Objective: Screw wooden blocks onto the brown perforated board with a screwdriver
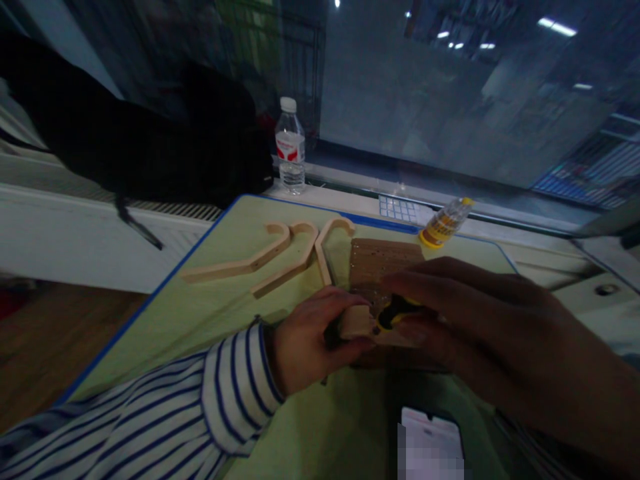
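My left hand [310, 340] is closed round a pale wooden piece [356, 321], with the end of the wood toward me. Opposite it, my right hand [480, 327] pinches a black-and-yellow screwdriver [397, 312] by its handle. The screwdriver's front end meets the side of the wood; its tip is too small and dark to make out. Beneath both hands lies a brown wooden board [383, 257], partly covered by them. Three bent, hook-shaped wooden pieces [287, 270] rest on the table beyond my left hand.
The pale green table [220, 307] has a blue edge. A water bottle [290, 150] stands on the sill beside a black bag [200, 147]. A yellow-capped bottle [445, 223] is at the table's far edge. A lit phone [433, 440] lies close to me.
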`<state>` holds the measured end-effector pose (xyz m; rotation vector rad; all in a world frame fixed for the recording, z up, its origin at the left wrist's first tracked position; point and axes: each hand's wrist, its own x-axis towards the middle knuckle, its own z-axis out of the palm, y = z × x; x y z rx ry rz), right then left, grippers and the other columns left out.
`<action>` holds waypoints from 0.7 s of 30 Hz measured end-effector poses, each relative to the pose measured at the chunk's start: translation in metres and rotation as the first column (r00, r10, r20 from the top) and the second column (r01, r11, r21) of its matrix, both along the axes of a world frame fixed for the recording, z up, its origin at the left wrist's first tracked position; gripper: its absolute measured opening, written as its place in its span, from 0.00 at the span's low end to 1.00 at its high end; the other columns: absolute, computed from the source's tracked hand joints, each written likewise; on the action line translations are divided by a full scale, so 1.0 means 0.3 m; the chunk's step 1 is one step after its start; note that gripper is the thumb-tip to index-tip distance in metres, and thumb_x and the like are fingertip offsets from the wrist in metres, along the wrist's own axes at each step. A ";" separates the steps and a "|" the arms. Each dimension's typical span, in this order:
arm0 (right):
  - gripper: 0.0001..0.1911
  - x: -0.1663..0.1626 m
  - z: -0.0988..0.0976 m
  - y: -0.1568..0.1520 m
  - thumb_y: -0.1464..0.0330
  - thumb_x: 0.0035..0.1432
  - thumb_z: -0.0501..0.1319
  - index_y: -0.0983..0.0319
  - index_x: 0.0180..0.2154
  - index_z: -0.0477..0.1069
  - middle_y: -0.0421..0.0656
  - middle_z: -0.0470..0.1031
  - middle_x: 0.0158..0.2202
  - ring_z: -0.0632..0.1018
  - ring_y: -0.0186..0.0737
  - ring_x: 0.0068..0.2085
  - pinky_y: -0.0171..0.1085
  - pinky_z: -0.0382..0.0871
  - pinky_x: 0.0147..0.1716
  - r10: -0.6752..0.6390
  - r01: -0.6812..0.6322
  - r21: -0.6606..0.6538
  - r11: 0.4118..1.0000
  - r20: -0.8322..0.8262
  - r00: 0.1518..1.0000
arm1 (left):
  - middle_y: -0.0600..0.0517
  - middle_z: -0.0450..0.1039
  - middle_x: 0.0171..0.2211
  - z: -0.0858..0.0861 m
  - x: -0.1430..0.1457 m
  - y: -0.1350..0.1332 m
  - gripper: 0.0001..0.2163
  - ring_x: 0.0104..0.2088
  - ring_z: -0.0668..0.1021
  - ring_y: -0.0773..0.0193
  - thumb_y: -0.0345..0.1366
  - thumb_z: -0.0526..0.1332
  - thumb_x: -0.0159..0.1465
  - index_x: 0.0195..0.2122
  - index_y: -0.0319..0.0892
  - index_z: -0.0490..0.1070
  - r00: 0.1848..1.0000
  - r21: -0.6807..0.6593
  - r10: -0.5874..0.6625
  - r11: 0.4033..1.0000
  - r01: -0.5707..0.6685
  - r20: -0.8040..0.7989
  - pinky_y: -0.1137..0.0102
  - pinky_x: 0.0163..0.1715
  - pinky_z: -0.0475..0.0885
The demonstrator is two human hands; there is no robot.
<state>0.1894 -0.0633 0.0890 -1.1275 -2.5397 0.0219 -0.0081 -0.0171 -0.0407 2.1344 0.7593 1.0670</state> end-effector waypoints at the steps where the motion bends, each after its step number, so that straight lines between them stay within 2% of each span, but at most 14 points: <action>1: 0.17 0.003 0.001 -0.002 0.66 0.66 0.54 0.56 0.56 0.63 0.42 0.74 0.53 0.78 0.36 0.47 0.32 0.73 0.44 0.005 -0.005 -0.011 1.000 0.012 1.000 | 0.48 0.75 0.43 -0.002 0.000 0.000 0.17 0.44 0.77 0.60 0.36 0.67 0.58 0.47 0.41 0.69 1.000 0.000 -0.001 1.000 0.001 0.005 0.64 0.45 0.74; 4: 0.20 0.013 0.003 -0.004 0.68 0.66 0.54 0.57 0.59 0.60 0.42 0.73 0.55 0.77 0.36 0.50 0.32 0.72 0.48 0.013 -0.012 -0.062 0.998 0.014 1.000 | 0.48 0.75 0.44 -0.008 0.000 0.002 0.18 0.44 0.77 0.60 0.36 0.68 0.57 0.47 0.42 0.68 1.000 0.004 -0.007 1.000 0.007 0.022 0.64 0.45 0.74; 7: 0.18 0.017 0.002 0.003 0.68 0.66 0.54 0.56 0.56 0.62 0.41 0.75 0.52 0.79 0.35 0.46 0.30 0.74 0.43 0.000 -0.001 -0.102 0.995 -0.015 1.000 | 0.47 0.75 0.44 -0.012 0.000 0.003 0.18 0.44 0.77 0.59 0.36 0.68 0.57 0.48 0.42 0.68 1.000 0.010 -0.001 1.000 0.000 0.027 0.63 0.45 0.74; 12: 0.12 0.010 0.003 0.014 0.65 0.66 0.54 0.57 0.49 0.67 0.43 0.79 0.44 0.81 0.39 0.37 0.34 0.74 0.33 -0.033 0.033 -0.040 0.999 0.010 0.999 | 0.49 0.75 0.42 -0.011 0.001 0.002 0.17 0.43 0.78 0.61 0.36 0.68 0.57 0.47 0.42 0.68 1.000 0.002 -0.003 1.000 0.003 0.023 0.64 0.43 0.74; 21: 0.10 0.005 0.001 0.012 0.63 0.66 0.54 0.58 0.47 0.67 0.43 0.79 0.41 0.81 0.39 0.33 0.34 0.70 0.28 -0.036 0.037 -0.053 0.998 0.030 0.999 | 0.48 0.75 0.43 -0.012 0.001 0.001 0.17 0.44 0.77 0.60 0.36 0.67 0.58 0.47 0.42 0.68 1.000 -0.064 0.000 0.998 0.000 0.005 0.63 0.44 0.74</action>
